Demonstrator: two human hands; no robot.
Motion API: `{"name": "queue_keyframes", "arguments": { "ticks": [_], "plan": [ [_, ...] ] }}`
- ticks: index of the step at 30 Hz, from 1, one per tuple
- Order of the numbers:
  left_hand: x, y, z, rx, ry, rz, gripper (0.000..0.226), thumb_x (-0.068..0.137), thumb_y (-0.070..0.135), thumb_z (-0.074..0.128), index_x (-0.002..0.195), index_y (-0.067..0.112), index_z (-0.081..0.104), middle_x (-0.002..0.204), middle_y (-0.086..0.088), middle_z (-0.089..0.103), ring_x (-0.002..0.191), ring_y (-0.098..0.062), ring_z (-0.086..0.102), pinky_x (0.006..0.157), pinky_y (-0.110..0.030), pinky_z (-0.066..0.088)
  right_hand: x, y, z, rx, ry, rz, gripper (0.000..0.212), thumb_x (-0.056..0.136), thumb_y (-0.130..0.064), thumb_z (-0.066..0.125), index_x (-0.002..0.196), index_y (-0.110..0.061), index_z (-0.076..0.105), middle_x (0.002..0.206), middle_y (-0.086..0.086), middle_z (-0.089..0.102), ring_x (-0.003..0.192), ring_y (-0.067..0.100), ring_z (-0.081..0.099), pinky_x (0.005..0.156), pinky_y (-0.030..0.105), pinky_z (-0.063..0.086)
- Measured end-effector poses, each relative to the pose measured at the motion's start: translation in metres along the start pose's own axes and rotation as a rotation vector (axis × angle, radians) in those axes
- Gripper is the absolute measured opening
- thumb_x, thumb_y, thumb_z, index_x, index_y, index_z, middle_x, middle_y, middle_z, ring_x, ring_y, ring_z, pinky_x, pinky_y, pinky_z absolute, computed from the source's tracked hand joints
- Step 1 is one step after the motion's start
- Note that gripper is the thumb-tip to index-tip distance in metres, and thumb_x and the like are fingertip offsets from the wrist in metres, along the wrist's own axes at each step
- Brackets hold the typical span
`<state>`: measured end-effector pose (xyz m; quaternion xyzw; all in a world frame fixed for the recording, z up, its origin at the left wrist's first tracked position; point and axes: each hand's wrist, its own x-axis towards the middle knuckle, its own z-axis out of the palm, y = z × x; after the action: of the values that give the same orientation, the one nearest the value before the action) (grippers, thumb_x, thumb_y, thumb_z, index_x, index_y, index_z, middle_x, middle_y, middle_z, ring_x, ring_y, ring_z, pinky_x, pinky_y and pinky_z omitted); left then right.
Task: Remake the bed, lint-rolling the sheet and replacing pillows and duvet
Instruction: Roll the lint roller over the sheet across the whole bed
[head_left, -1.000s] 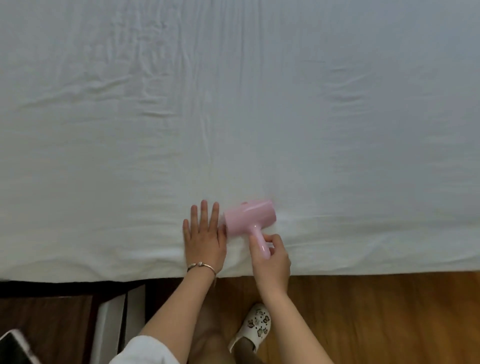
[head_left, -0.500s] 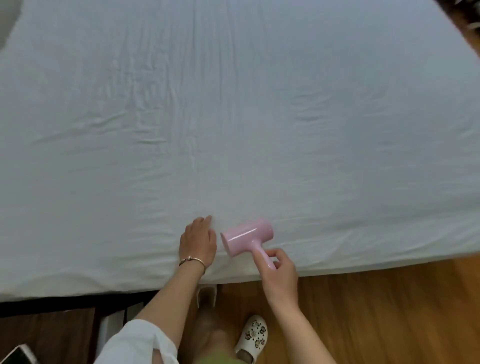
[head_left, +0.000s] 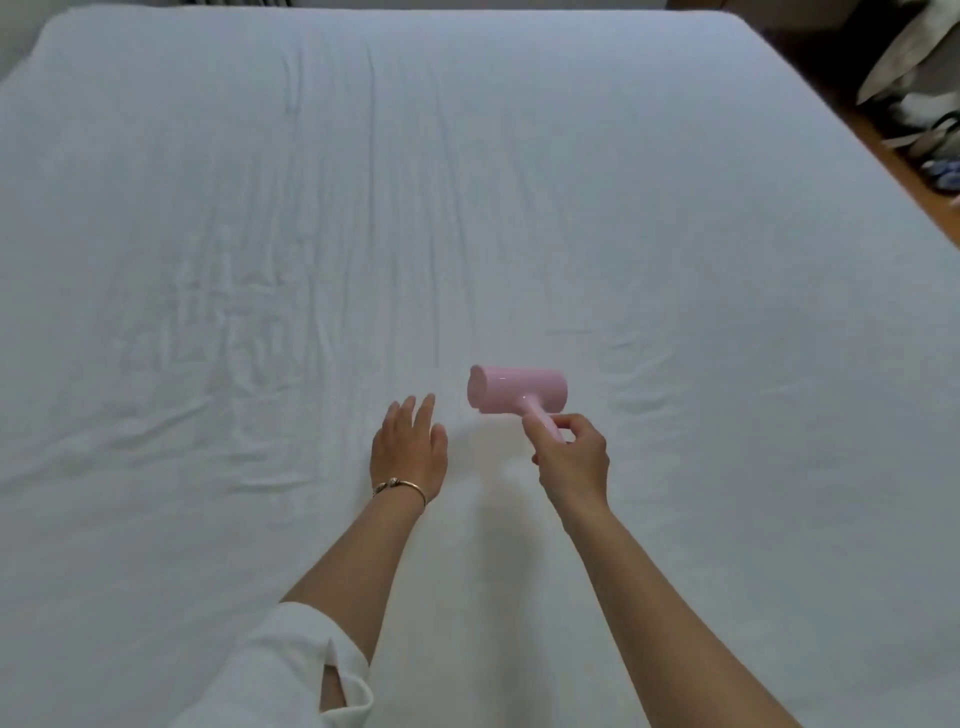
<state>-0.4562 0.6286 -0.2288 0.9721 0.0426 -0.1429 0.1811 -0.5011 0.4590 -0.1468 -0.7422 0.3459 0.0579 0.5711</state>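
A white fitted sheet (head_left: 260, 234) covers the whole bed and is creased across the left and middle. A pink lint roller (head_left: 517, 389) lies with its drum sideways on the sheet near the bed's middle. My right hand (head_left: 574, 460) grips its short pink handle from below. My left hand (head_left: 410, 449), with a bracelet at the wrist, lies flat on the sheet just left of the roller, fingers straight and pointing away from me. No pillows or duvet lie on the bed.
At the far right edge a strip of wooden floor (head_left: 904, 171) shows, with pale bedding or bags (head_left: 919, 57) piled beside the bed.
Both hands have moved from the bed's near edge out toward its middle, the roller carried forward with the right hand. The view has tilted up; the floor and my feet are out of sight.
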Motion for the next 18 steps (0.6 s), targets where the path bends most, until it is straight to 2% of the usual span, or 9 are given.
{"name": "queue_keyframes", "arguments": {
  "ticks": [3,6,10,14,18],
  "plan": [
    [0.09,0.007,-0.013,0.056,0.012,0.036,0.052,0.103,0.037,0.023,0.153,0.026,0.018,0.161,0.0,0.015,0.148,-0.022,0.006,0.118,-0.037,0.014,0.074,-0.055,0.033,-0.124,0.017,-0.124,0.036,0.086,-0.056,0.058,0.093,-0.021,0.058,0.086,0.003,0.067,0.076,0.019,0.064,0.062,0.033,0.048],
    [0.171,0.013,-0.018,0.114,0.036,0.045,0.053,0.103,0.043,0.018,0.154,0.029,0.011,0.162,0.002,0.007,0.149,-0.021,-0.001,0.12,-0.039,0.003,0.143,-0.098,0.064,-0.363,0.027,-0.249,0.039,0.092,-0.057,0.045,0.102,-0.021,0.057,0.089,0.002,0.065,0.083,0.026,0.061,0.073,0.039,0.049],
    [0.23,0.005,0.005,0.143,0.088,-0.016,0.056,0.1,0.052,0.013,0.153,0.036,0.006,0.162,0.004,0.001,0.149,-0.019,-0.005,0.119,-0.043,-0.006,0.228,-0.139,0.098,-0.592,0.017,-0.351,0.037,0.095,-0.049,0.041,0.113,-0.019,0.053,0.09,0.004,0.058,0.083,0.03,0.052,0.07,0.036,0.038],
    [0.24,-0.007,0.039,0.118,0.286,0.026,0.059,0.096,0.053,0.017,0.151,0.033,0.022,0.16,0.001,0.019,0.148,-0.023,0.012,0.118,-0.046,0.003,0.304,-0.174,0.141,-0.51,0.023,-0.364,0.038,0.097,-0.05,0.041,0.113,-0.018,0.053,0.092,0.003,0.059,0.087,0.029,0.057,0.07,0.033,0.036],
    [0.25,-0.015,0.058,0.105,0.352,0.05,0.059,0.097,0.051,0.018,0.153,0.031,0.018,0.161,0.0,0.016,0.149,-0.023,0.009,0.119,-0.047,0.005,0.354,-0.194,0.183,-0.412,0.026,-0.344,0.041,0.096,-0.052,0.043,0.117,-0.019,0.055,0.1,0.001,0.061,0.093,0.026,0.059,0.074,0.033,0.042]
  ]
}}
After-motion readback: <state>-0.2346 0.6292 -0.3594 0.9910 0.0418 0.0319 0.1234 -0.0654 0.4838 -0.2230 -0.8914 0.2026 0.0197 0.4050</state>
